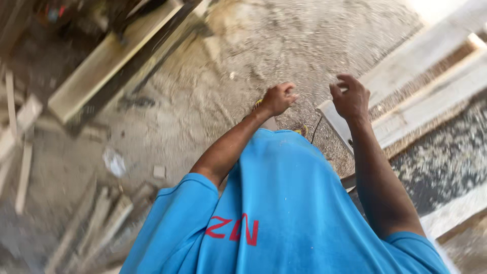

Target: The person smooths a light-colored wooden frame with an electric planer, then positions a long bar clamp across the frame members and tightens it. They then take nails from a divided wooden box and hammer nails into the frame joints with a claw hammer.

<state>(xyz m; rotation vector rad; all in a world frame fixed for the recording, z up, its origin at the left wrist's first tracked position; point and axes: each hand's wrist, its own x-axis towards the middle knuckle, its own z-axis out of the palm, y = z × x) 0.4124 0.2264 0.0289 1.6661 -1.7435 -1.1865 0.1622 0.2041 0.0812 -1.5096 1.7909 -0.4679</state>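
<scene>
The picture is tilted and blurred by motion. I look down my own blue shirt [284,203]. Both arms are raised in front of me over a dusty concrete floor [228,66]. My left hand [278,99] has its fingers curled in, and nothing shows in it. My right hand [350,96] hangs with bent fingers held apart from the thumb, and it holds nothing. That hand is just above the near end of a pale wooden plank [406,66]. Something yellow [303,131] peeks out below my left hand, at the shirt's edge.
Long pale planks [436,101] lie stacked at the right, with sawdust [446,157] beside them. A wooden beam [106,61] leans at the upper left. Loose wood offcuts [101,213] and strips [23,172] litter the floor at the left. A thin dark cord [317,129] runs by the plank's end.
</scene>
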